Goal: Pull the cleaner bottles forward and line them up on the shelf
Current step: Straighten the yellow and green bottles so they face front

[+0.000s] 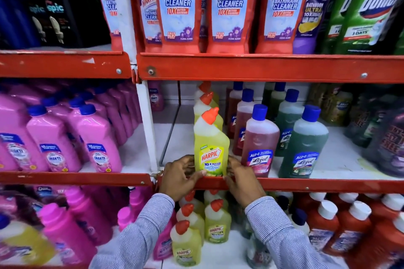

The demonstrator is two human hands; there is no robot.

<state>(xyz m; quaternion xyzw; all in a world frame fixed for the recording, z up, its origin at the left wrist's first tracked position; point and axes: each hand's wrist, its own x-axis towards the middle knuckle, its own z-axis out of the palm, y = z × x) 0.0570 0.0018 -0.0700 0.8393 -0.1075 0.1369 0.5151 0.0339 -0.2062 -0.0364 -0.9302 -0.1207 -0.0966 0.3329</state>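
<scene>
A yellow Harpic bottle [211,144] with an orange angled cap stands upright at the front edge of the middle shelf [306,184]. Two more like it [207,102] queue behind it in a row. My left hand [180,176] grips the front bottle's lower left side, thumb across the base of its label. My right hand [241,179] presses against its lower right side, fingers wrapped toward the back. Both striped sleeves rise from the bottom of the view.
Red and green Lizol bottles [260,144] with blue caps stand just right of the yellow row. Bare white shelf lies to its left, up to a white upright post [148,129]. Pink bottles [98,137] fill the left bay. More yellow Harpic bottles [185,244] stand on the shelf below.
</scene>
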